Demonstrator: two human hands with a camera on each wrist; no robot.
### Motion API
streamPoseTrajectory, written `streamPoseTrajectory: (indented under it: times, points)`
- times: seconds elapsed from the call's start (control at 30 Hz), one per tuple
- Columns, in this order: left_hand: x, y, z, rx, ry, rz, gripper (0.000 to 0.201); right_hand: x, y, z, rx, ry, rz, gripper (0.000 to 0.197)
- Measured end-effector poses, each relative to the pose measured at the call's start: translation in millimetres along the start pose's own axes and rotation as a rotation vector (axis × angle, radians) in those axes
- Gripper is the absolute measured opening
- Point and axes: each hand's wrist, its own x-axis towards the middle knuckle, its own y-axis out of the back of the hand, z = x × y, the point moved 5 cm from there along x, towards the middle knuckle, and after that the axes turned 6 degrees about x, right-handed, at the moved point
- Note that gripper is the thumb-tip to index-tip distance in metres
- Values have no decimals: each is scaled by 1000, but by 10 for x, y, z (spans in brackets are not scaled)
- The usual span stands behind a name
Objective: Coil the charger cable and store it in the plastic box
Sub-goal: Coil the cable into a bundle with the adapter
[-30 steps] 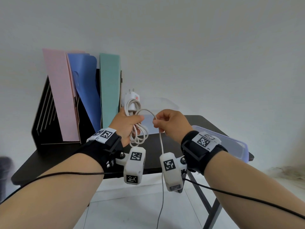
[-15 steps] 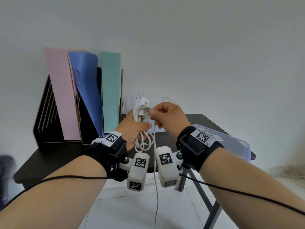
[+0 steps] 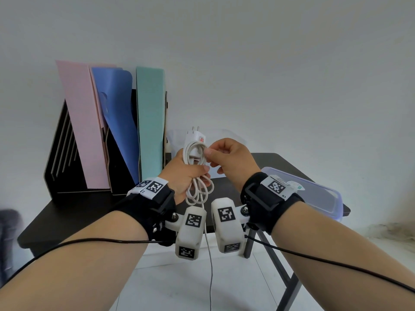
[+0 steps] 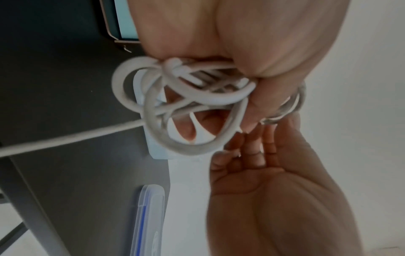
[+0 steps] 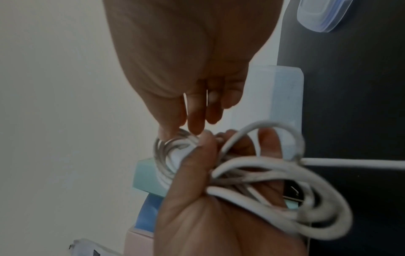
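Observation:
My left hand [image 3: 186,173] grips a white charger plug [image 3: 195,142] together with several loops of its white cable [image 3: 198,191], held up above the black table. The loops bunch under the fist in the left wrist view [image 4: 175,104] and the right wrist view [image 5: 274,190]. My right hand [image 3: 224,158] pinches the cable at the top of the coil, right beside the plug. The loose end of the cable [image 3: 210,265] hangs straight down past the table edge. The clear plastic box [image 3: 226,136] stands on the table behind my hands, mostly hidden.
A black file rack [image 3: 67,153] with pink, blue and green folders stands on the left of the black table [image 3: 292,167]. A clear plastic lid [image 3: 314,198] lies at the table's right edge. The floor lies below the front edge.
My right hand has carried the cable up and left to the top of the coil, adding a loop. Both hands have risen a little and drawn closer together.

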Motion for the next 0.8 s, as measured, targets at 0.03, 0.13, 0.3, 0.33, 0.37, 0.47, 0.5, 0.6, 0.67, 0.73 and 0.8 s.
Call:
streamPoseTrajectory:
  times: [0.03,0.13,0.3,0.33,0.37,0.47,0.5,0.6,0.67,0.73,0.8]
  points:
    - [14,7,1,-5,5,26,22,-2,9,28,-13,-16,7,12]
    - [65,65,23,-63,25,137,20,-17,-18,155,-8,-136,-19,10]
    - [138,149,130,-207,-8,303,25,-91,-104,302,-29,-262,-138,14]
    - [148,167,148,-216,-15,324,24,-106,-120,312,-39,-271,-168,15]
    - [160,187,157,-221,-21,343,24,-115,-132,326,-55,-278,-191,16]
    - [196,238,178,-253,-22,363,21,-122,-165,390,-149,-286,-268,18]
    - [213,259,186,-268,-23,363,22,-128,-179,416,-179,-291,-298,17]
    - [266,360,242,-308,-42,392,24,-166,-177,499,-276,-304,-334,9]
    - [265,438,321,-313,-56,414,21,-191,-138,560,-343,-304,-336,13]
    - [257,535,423,-297,-63,435,13,-217,-85,626,-401,-316,-349,14]
    - [273,648,509,-290,-68,440,18,-225,-25,669,-416,-320,-347,14]
